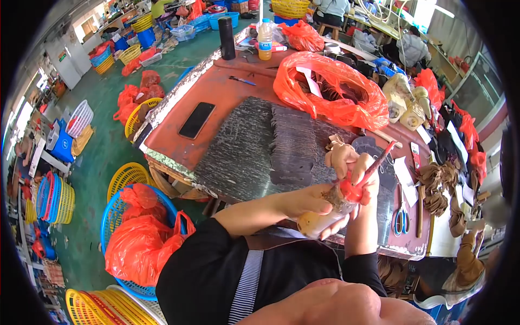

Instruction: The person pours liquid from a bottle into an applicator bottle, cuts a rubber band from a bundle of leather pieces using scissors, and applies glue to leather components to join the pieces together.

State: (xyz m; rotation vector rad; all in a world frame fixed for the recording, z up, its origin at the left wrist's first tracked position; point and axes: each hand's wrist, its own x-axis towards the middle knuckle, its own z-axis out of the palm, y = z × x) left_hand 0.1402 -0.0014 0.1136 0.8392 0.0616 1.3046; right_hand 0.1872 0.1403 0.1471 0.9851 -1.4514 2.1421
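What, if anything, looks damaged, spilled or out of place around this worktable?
The left edge of the worktable looks damaged: its pale surface is patchy and chipped-looking, unlike the more even red top. The container in the left hand has crusty-looking brown residue near its red end. I see no clear spill.

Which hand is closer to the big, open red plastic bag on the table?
Right. The right hand is just this side of the big red bag; the left hand is farther away, back toward the person's body.
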